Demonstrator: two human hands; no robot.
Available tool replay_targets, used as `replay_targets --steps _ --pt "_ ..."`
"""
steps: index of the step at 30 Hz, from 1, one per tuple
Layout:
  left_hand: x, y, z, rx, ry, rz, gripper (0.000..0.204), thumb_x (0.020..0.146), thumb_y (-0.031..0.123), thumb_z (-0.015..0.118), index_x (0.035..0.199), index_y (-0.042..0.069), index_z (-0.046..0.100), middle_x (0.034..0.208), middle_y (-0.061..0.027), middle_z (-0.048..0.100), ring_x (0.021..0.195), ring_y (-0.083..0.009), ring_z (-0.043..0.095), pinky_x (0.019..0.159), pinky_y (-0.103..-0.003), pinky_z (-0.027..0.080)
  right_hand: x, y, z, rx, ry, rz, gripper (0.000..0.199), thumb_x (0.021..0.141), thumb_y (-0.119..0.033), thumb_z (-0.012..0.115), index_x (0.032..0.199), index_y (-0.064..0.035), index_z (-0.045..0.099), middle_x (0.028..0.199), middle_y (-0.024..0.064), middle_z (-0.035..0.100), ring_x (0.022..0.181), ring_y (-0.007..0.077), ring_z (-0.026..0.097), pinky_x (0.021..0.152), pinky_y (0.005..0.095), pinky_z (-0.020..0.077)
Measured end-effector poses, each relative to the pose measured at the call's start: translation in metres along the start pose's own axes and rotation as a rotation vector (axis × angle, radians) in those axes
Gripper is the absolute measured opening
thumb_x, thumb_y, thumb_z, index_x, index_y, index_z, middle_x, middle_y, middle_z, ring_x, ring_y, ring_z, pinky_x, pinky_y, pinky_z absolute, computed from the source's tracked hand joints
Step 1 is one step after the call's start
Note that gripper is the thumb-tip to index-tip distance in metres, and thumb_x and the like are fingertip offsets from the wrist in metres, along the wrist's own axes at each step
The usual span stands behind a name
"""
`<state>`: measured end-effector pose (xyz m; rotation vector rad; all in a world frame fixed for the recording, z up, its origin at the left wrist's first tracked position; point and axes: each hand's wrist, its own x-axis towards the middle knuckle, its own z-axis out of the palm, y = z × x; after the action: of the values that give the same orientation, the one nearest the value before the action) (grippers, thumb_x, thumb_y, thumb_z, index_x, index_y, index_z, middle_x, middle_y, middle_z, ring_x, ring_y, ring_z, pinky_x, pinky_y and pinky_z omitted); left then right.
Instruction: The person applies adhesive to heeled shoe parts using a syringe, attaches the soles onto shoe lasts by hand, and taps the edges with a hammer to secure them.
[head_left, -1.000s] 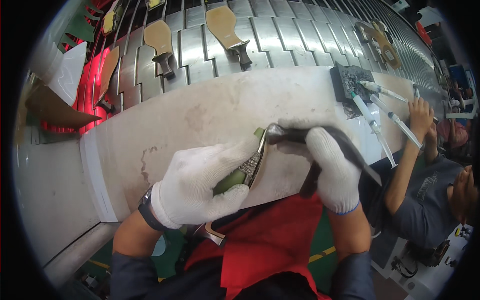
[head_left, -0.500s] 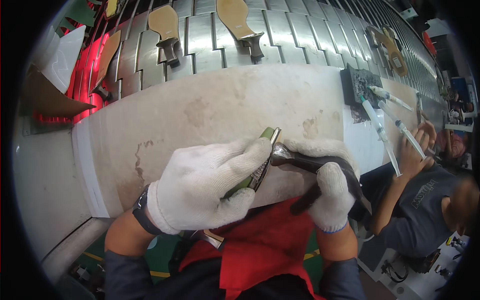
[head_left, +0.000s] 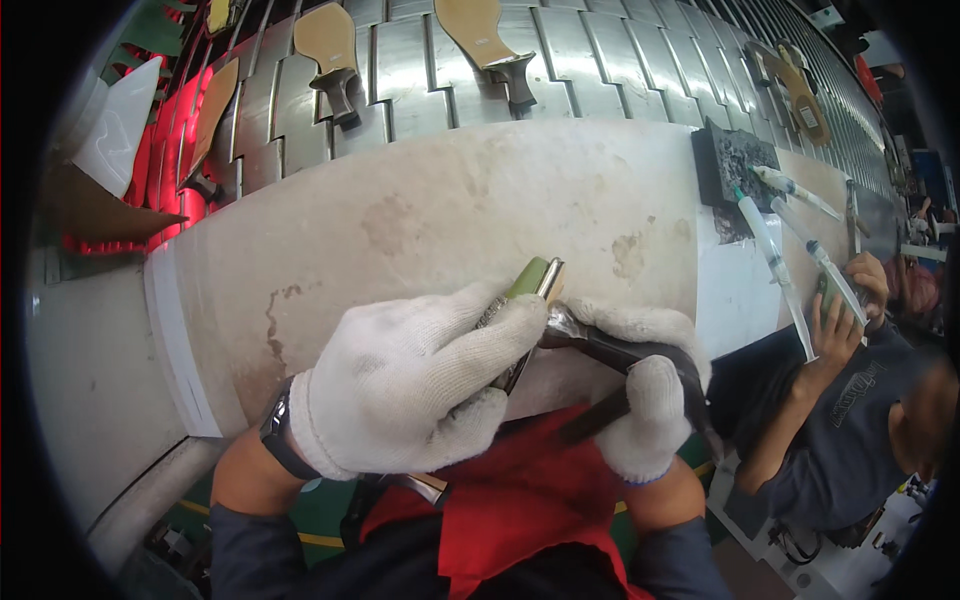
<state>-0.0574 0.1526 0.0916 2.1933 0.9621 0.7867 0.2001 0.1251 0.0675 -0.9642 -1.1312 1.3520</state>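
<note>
In white knitted gloves, both hands work close together over the near edge of the bench. My left hand (head_left: pixel 410 375) wraps round a green shoe (head_left: pixel 528 278) with a tan sole edge and a sparkly part, mostly hidden by the fingers. My right hand (head_left: pixel 650 400) grips dark metal pincers (head_left: pixel 620 350). Their rounded head lies against the shoe's sole side, beside the left fingertips. One handle runs along the right palm; the other points down-left over the red apron. Whether the jaws are closed on the shoe's edge cannot be made out.
Past the stained pale bench (head_left: pixel 400 210) runs a metal slat conveyor (head_left: pixel 590 70) bearing several tan-soled heeled shoes (head_left: pixel 328 45). At right, several syringes (head_left: pixel 770 245) rest by a black block (head_left: pixel 725 165). A co-worker's hands (head_left: pixel 835 335) are beyond them. A white panel stands far left.
The right hand and pincers have shifted slightly left and down. The shoe has tilted a little, showing more green. The co-worker's hands have moved; the view has turned slightly.
</note>
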Motion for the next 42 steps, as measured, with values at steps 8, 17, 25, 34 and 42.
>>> replay_targets --steps 8,17,25,34,42 --pt "-0.011 -0.006 0.010 -0.069 0.180 0.032 0.062 0.082 0.001 0.080 0.143 -0.003 0.068 0.112 -0.0175 0.079 0.089 -0.0368 0.080 0.078 -0.043 0.066 0.048 -0.055 -0.009 -0.518 -0.449 -0.091 0.037 0.093 -0.010 0.090 0.126 0.0021 0.080 0.112 0.0167 0.085 0.101 0.0224 0.084 0.090 0.0359 0.0673" --pt "-0.017 -0.005 0.009 -0.072 0.148 0.034 0.060 0.086 0.000 0.077 0.144 -0.008 0.066 0.110 -0.0219 0.080 0.091 -0.0408 0.082 0.082 -0.045 0.066 0.024 -0.051 0.006 -0.509 -0.420 -0.159 0.040 0.090 -0.014 0.094 0.124 0.0004 0.080 0.116 0.0193 0.084 0.107 0.0295 0.085 0.093 0.0384 0.0671" --pt "-0.021 -0.013 0.009 -0.125 0.153 0.068 0.046 0.096 0.000 0.069 0.142 -0.008 0.067 0.107 -0.0243 0.080 0.091 -0.0423 0.081 0.084 -0.045 0.066 0.024 -0.081 0.021 -0.842 -0.572 -0.134 0.041 0.086 -0.015 0.091 0.121 0.0034 0.078 0.124 0.0240 0.081 0.120 0.0366 0.080 0.106 0.0464 0.0618" --pt "-0.022 -0.006 0.005 -0.121 0.123 -0.009 0.044 0.099 0.001 0.065 0.142 -0.006 0.069 0.111 -0.0261 0.081 0.096 -0.0431 0.082 0.086 -0.047 0.066 0.012 -0.065 0.019 -0.802 -0.490 -0.218 0.037 0.089 -0.017 0.093 0.120 -0.0012 0.079 0.116 0.0215 0.083 0.105 0.0345 0.085 0.094 0.0404 0.0663" --pt "-0.027 -0.010 0.012 -0.165 0.137 -0.052 0.041 0.100 0.000 0.064 0.140 -0.005 0.070 0.105 -0.0251 0.081 0.090 -0.0403 0.083 0.082 -0.045 0.067 -0.025 -0.043 0.031 -0.782 -0.416 -0.336 0.039 0.084 -0.012 0.092 0.119 0.0002 0.077 0.119 0.0255 0.082 0.107 0.0413 0.083 0.096 0.0461 0.0654"
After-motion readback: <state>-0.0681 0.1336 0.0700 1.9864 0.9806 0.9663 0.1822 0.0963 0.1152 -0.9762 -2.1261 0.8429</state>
